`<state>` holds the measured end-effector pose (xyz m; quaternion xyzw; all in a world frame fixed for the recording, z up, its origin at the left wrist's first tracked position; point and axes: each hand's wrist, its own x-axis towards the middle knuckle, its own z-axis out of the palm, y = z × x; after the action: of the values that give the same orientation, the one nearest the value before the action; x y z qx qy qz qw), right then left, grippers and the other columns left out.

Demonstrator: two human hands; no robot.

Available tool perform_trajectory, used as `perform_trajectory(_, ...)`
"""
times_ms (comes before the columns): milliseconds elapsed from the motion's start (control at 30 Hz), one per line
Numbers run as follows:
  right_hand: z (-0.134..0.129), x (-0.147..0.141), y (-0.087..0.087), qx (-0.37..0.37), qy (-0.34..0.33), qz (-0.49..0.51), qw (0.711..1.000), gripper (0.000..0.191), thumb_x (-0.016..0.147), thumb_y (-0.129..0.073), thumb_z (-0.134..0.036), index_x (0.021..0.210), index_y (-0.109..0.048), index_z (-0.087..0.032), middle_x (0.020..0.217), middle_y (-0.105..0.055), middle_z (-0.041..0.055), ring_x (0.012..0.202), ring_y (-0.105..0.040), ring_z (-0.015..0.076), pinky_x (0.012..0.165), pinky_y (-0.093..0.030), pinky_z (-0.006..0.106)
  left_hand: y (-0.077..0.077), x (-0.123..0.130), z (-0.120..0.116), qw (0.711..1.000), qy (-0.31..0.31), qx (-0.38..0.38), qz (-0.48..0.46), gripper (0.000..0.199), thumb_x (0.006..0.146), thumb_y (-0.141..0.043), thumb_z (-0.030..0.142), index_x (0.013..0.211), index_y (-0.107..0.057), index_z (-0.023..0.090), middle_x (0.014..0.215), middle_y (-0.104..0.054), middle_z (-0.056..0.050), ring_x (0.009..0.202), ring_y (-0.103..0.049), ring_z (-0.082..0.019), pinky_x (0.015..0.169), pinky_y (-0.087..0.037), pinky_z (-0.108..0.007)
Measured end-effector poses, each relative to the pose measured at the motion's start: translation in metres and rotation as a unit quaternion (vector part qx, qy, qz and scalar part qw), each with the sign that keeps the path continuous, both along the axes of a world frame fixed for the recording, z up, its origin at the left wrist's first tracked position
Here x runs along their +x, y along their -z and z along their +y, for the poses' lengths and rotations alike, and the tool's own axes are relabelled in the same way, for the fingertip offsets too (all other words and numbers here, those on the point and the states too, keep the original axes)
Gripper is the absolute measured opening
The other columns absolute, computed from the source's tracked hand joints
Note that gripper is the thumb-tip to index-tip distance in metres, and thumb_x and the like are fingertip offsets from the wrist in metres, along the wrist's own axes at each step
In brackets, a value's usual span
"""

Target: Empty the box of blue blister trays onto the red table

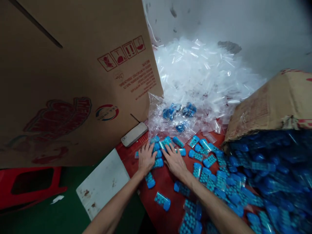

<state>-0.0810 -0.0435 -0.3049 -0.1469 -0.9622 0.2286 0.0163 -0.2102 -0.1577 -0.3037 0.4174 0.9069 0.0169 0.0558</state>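
Both hands rest palm down on a red surface (168,185) strewn with small clear tubes of blue pills. My left hand (146,158) lies flat with fingers spread over several blue-capped tubes (158,152). My right hand (175,160) lies beside it, fingers spread, touching the same cluster of tubes. Neither hand lifts a tube. More tubes (209,177) lie scattered to the right of my right forearm. A clear plastic bag (170,118) holding a few blue packets sits just beyond my fingertips.
A tall cardboard box (73,78) stands at the left. A heap of empty clear bags (202,74) lies at the back. A torn carton (270,104) on the right spills blue tubes. A small white device (134,134) and a white board (102,183) lie at the left.
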Motion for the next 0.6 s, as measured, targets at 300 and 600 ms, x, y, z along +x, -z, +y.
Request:
perform_trajectory(300, 0.01, 0.146, -0.014, 0.049, 0.074, -0.165, 0.982, 0.033, 0.081, -0.043, -0.012, 0.108, -0.057, -0.021, 0.113, -0.055, 0.0108, 0.103, -0.049, 0.0281, 0.086, -0.035, 0.046, -0.003, 0.153, 0.013, 0.983, 0.088, 0.046, -0.153, 0.045, 0.083, -0.039, 0.035, 0.128, -0.037, 0.03, 0.14, -0.027, -0.002, 0.128, -0.022, -0.027, 0.099, -0.026, -0.051)
perform_trajectory(600, 0.045, 0.034, -0.025, 0.034, 0.033, 0.01, 0.999, 0.045, 0.081, -0.051, -0.03, 0.123, -0.042, -0.02, 0.133, -0.034, 0.0115, 0.124, -0.022, 0.0312, 0.097, -0.02, 0.051, 0.02, 0.094, -0.075, 0.983, -0.175, 0.045, 0.026, 0.054, 0.084, -0.03, 0.037, 0.124, -0.04, 0.002, 0.133, -0.031, -0.025, 0.126, -0.019, -0.037, 0.094, -0.027, -0.057)
